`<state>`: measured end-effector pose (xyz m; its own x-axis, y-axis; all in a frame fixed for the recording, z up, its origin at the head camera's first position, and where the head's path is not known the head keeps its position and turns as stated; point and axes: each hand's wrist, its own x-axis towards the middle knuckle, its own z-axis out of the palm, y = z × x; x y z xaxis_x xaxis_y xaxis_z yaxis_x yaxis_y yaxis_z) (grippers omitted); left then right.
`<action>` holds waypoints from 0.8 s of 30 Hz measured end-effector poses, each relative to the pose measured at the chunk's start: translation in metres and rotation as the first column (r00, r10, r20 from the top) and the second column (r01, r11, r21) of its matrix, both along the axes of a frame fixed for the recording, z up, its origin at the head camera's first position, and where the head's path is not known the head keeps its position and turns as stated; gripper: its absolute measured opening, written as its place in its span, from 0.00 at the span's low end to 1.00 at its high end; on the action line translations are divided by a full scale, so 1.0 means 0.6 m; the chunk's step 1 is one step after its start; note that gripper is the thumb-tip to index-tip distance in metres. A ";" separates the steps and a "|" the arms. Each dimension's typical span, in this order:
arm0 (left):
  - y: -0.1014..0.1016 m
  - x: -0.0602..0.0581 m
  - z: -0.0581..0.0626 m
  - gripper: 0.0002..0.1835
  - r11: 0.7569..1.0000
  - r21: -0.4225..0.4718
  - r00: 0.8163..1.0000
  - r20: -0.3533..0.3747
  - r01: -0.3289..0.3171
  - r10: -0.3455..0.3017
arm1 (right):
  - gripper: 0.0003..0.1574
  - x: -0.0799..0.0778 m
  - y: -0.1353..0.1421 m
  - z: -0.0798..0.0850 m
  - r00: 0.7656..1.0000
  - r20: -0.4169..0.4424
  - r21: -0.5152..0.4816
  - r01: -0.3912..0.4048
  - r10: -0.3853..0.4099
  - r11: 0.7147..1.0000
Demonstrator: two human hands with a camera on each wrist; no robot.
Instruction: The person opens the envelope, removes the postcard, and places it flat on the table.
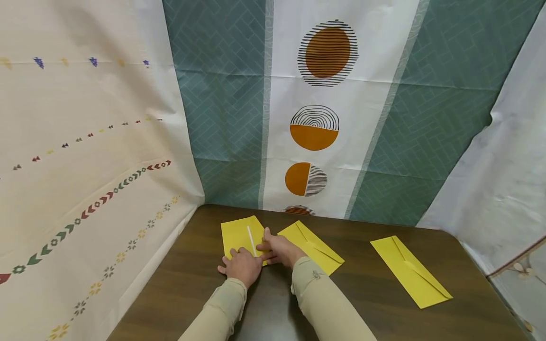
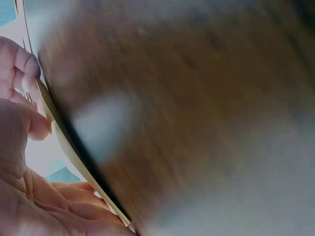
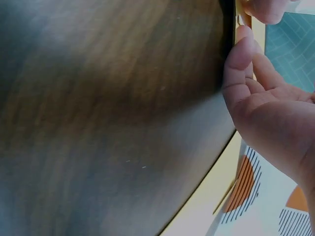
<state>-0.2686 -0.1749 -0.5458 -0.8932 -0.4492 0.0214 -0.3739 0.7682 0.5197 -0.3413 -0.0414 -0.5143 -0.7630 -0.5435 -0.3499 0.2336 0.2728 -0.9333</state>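
A yellow envelope (image 1: 235,233) lies on the table at the left, with a narrow white strip (image 1: 251,239) running across it. Palm down, my left hand (image 1: 243,267) rests on its near edge, fingers spread over the paper. From the right, my right hand (image 1: 279,248) reaches over the same envelope, fingertips at the lower end of the strip. The right wrist view shows the bent fingers (image 3: 241,54) at the envelope's edge; I cannot tell whether they pinch the strip.
A second yellow envelope (image 1: 313,246) lies just right of my right hand, partly behind the forearm. Farther right is a third envelope (image 1: 411,272) with its pointed flap showing. The dark wooden table (image 1: 362,303) meets a patterned curtain (image 1: 226,118) at the back and pale cloth (image 1: 85,189) at left.
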 end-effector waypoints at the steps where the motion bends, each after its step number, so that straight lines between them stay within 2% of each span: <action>1: 0.001 0.000 -0.001 0.42 1.000 0.002 1.000 0.000 0.000 0.000 | 0.54 -0.001 0.000 0.001 1.000 0.004 0.005 -0.004 0.004 1.000; 5: 0.002 -0.001 -0.002 0.46 1.000 0.019 1.000 -0.003 -0.008 0.008 | 0.51 -0.006 -0.002 0.005 0.999 0.044 -0.008 0.013 -0.013 1.000; 9: 0.002 -0.003 -0.002 0.45 0.999 0.031 1.000 0.000 -0.008 0.008 | 0.47 -0.011 -0.005 0.007 0.995 0.089 -0.035 0.056 -0.053 0.998; 12: 0.001 -0.002 0.000 0.44 0.999 0.039 1.000 0.000 -0.008 0.008 | 0.48 -0.014 -0.009 0.007 0.991 0.109 -0.041 0.077 -0.072 0.996; 21: 0.002 -0.001 -0.003 0.35 1.000 0.022 1.000 0.003 0.006 -0.006 | 0.52 -0.022 -0.015 0.001 0.988 0.138 -0.044 0.075 -0.068 0.996; 24: 0.000 -0.001 -0.004 0.33 1.000 0.015 1.000 0.008 0.005 -0.005 | 0.46 -0.023 -0.020 -0.003 0.986 0.145 -0.054 0.087 -0.078 0.995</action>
